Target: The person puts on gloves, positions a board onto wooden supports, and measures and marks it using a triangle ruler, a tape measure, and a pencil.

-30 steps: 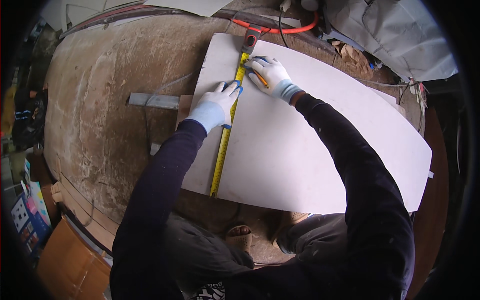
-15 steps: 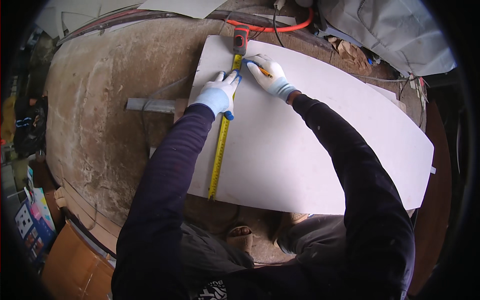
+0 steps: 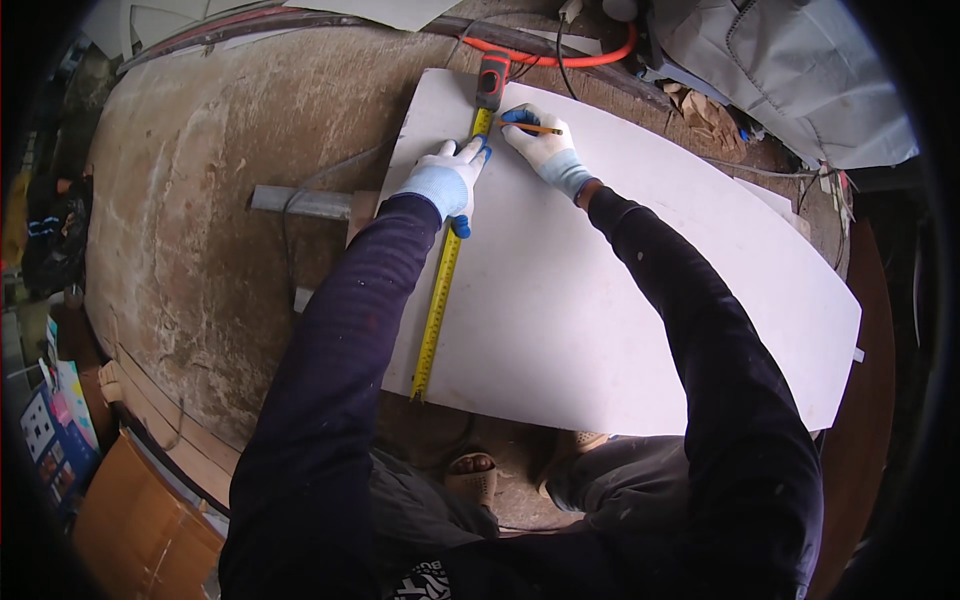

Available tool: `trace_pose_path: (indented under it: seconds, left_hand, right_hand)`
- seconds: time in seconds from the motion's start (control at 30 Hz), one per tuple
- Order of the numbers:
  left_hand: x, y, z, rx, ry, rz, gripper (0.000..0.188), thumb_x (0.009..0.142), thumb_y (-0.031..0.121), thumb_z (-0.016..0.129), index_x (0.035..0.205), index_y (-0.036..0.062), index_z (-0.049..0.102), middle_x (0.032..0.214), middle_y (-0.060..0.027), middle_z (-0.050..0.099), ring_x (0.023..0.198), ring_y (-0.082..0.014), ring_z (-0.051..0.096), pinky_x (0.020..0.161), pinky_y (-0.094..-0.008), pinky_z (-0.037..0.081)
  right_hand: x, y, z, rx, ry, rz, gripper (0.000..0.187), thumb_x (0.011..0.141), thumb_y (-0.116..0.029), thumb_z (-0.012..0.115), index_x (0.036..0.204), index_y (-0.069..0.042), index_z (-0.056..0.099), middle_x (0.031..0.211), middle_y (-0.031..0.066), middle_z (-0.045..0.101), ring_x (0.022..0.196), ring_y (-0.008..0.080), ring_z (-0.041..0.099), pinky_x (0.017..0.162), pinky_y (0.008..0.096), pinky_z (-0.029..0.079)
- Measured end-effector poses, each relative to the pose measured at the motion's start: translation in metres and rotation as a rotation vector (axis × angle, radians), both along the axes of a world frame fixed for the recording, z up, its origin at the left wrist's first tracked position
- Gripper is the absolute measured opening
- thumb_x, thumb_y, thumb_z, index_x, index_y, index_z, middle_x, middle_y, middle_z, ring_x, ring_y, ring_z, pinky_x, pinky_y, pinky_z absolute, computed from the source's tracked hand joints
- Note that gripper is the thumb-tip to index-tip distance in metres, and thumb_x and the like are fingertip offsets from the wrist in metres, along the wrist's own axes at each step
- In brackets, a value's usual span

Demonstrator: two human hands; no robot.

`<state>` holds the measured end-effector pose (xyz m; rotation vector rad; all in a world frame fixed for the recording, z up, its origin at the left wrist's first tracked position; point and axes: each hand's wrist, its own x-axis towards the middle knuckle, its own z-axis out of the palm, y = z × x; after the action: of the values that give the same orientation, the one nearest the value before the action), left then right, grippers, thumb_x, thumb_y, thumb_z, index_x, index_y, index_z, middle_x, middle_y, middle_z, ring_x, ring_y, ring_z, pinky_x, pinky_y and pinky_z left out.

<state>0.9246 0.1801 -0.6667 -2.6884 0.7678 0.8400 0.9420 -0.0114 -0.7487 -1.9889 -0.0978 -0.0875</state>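
Observation:
A large white board (image 3: 610, 290) lies in front of me. Across its left part runs the yellow blade of a tape measure (image 3: 432, 325), its red and grey case resting at the far edge and the blade's end at the near edge. My left hand (image 3: 442, 183), in a white and blue glove, lies over the blade with fingers spread, pressing it to the board. Just right of the blade, near the case, my gloved right hand (image 3: 552, 150) pinches a yellow pencil (image 3: 547, 130). The pencil's tip points left toward the blade; whether it touches the board I cannot tell.
Under the board's left side a grey metal bar (image 3: 300, 201) sticks out over the stained concrete floor (image 3: 190, 220). An orange hose (image 3: 590, 58) and dark cables lie beyond the far edge. A grey cover (image 3: 790, 80) and crumpled brown paper (image 3: 708, 118) are at the far right.
My right hand has turned, so the pencil now lies nearly level with its tip toward the tape. My left hand stays on the blade. The whole view has shifted slightly.

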Motion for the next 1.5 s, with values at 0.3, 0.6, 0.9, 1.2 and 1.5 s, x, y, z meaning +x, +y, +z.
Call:
trace_pose_path:
  seconds: [0.3,0.6,0.9,1.2,1.5]
  left_hand:
    - [-0.003,-0.001,0.004,0.010,0.010,0.002,0.130,0.061,0.033,0.098,0.166,0.0065,0.025,0.175,-0.0080,0.019,0.155,-0.0364,0.031,0.119,-0.0454,0.045]
    - [-0.003,0.000,-0.002,-0.002,-0.028,0.000,0.128,0.062,0.033,0.100,0.166,0.0104,0.029,0.175,-0.0025,0.022,0.156,-0.0321,0.032,0.115,-0.0482,0.048]
    - [-0.004,-0.004,0.003,0.033,-0.009,0.006,0.128,0.064,0.035,0.100,0.166,0.0105,0.027,0.176,-0.0030,0.021,0.158,-0.0318,0.029,0.117,-0.0475,0.045]
    - [0.000,-0.004,0.004,0.053,0.036,0.001,0.134,0.061,0.036,0.099,0.167,0.0084,0.021,0.177,-0.0065,0.015,0.159,-0.0350,0.024,0.121,-0.0455,0.043]
    - [-0.001,-0.007,0.008,0.082,0.042,0.005,0.135,0.063,0.035,0.098,0.168,0.0093,0.018,0.177,-0.0062,0.013,0.159,-0.0353,0.024,0.121,-0.0454,0.043]
  right_hand:
    - [-0.003,0.000,0.004,0.034,0.039,0.042,0.026,0.095,-0.021,0.070,0.115,-0.005,0.073,0.102,0.0098,0.076,0.095,0.0161,0.071,0.092,0.0315,0.055]
    - [-0.002,0.000,0.002,0.046,0.022,0.025,0.027,0.093,-0.023,0.069,0.115,-0.009,0.076,0.103,0.0137,0.078,0.097,0.0271,0.076,0.091,0.0343,0.056]
    - [0.002,0.000,-0.001,-0.002,0.028,0.031,0.029,0.094,-0.028,0.068,0.116,-0.011,0.076,0.106,0.0151,0.078,0.100,0.0324,0.075,0.092,0.0367,0.056]
    - [0.004,0.000,-0.005,-0.040,0.001,0.024,0.030,0.093,-0.032,0.067,0.114,-0.014,0.076,0.102,0.0161,0.077,0.098,0.0361,0.074,0.089,0.0396,0.057]
    - [0.006,0.001,-0.006,-0.068,-0.013,0.018,0.029,0.092,-0.033,0.067,0.112,-0.015,0.077,0.102,0.0157,0.077,0.097,0.0362,0.074,0.089,0.0405,0.057]
